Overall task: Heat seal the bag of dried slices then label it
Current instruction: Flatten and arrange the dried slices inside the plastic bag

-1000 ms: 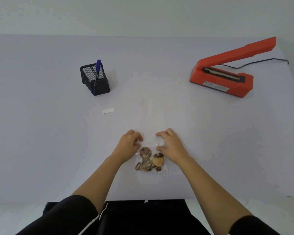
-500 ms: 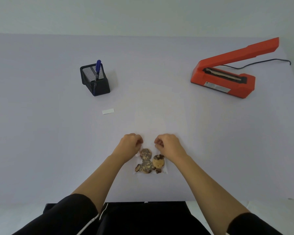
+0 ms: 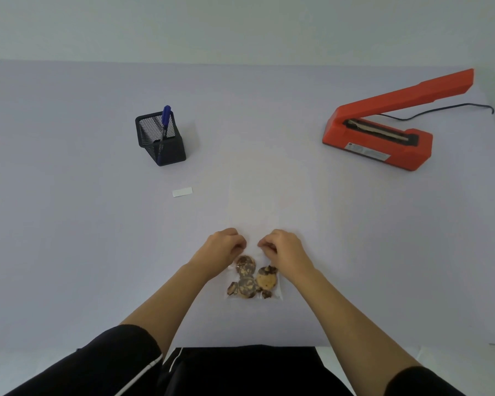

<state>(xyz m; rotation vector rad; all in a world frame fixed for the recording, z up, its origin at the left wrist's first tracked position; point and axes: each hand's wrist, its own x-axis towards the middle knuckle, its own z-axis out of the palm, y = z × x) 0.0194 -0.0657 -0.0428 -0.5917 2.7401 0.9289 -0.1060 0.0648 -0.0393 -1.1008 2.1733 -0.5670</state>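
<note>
Hands at the near edge: left hand (image 3: 223,247) and right hand (image 3: 283,247) pinch the clear bag (image 3: 253,281) above its dried slices (image 3: 245,270), likely flattening its mouth for the orange heat sealer (image 3: 383,138) far right.

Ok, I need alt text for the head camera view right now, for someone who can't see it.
Both hands, left hand and right hand, pinch the top of a clear plastic bag of brown dried slices on a pale table. Farther back are an open orange heat sealer at right, and a black mesh pen holder and small white label at left.
</note>
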